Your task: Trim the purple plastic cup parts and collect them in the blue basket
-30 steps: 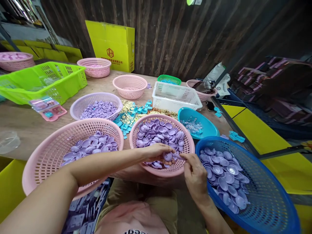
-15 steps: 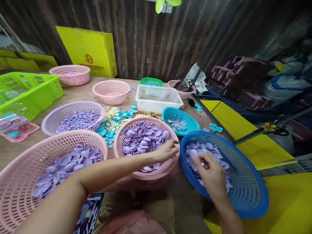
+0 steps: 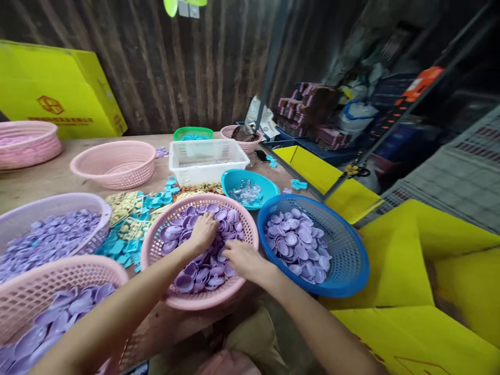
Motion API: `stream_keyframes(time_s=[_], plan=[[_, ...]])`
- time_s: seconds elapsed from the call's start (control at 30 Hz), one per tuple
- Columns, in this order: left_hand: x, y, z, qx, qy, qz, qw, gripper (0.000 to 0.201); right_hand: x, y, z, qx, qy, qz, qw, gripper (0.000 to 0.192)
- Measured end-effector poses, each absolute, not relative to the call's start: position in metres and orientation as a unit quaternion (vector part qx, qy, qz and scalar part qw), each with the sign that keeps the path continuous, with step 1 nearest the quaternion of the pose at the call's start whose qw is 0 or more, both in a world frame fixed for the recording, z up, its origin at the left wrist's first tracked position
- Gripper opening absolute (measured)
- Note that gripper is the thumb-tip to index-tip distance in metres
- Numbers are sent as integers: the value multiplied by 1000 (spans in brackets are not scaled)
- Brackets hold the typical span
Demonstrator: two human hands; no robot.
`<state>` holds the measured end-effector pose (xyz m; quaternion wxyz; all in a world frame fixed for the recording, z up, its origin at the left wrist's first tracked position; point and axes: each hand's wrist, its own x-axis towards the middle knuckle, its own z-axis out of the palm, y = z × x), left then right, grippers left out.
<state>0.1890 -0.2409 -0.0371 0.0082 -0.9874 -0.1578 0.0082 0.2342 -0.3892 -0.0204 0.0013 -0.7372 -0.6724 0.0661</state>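
Note:
A pink mesh basket (image 3: 150, 245) in front of me holds many shallow, oval purple plastic shells (image 3: 185, 283). My left hand (image 3: 205, 230) reaches into this heap near its middle, fingers bent down and closed; whatever they grip is hidden. At the basket's right side, my right hand (image 3: 242, 258) is low over the same heap, its fingers drawn together, and I cannot make out what is between them. To the right, a blue mesh basket (image 3: 349, 258) contains more purple shells (image 3: 299, 239), paler in look. Neither hand touches that one.
Another pink basket (image 3: 74, 268) with purple shells stands at lower left, below a lilac basket (image 3: 91, 205) of small purple parts. Behind are turquoise pieces (image 3: 121, 250), a white crate (image 3: 211, 169) and a turquoise bowl (image 3: 269, 190) of clear parts. Yellow cartons (image 3: 390, 255) are at right.
My view has swung right. My right hand has left the blue basket and come over the pink one; my left hand has moved from that basket's right rim into its heap.

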Motion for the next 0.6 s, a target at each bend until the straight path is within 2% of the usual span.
stream_keyframes(time_s=[0.13,0.23,0.37,0.5,0.6], plan=[[186,-232,-43,-988,-152,-5,-35,17,230,-364,-25,-718,-684,96,-85,23],[186,-228,-47,-987,-150,-6,-59,14,228,-357,-29,-713,-688,97,-93,23],[188,-227,-47,-989,-140,-11,-55,24,225,-353,-34,-715,-684,112,-92,22],[189,-226,-46,-986,-137,-18,-90,17,228,-349,-36,-721,-679,123,-60,19],[191,-224,-45,-980,-149,-27,-132,14,233,-352,-34,-747,-655,109,20,13]])
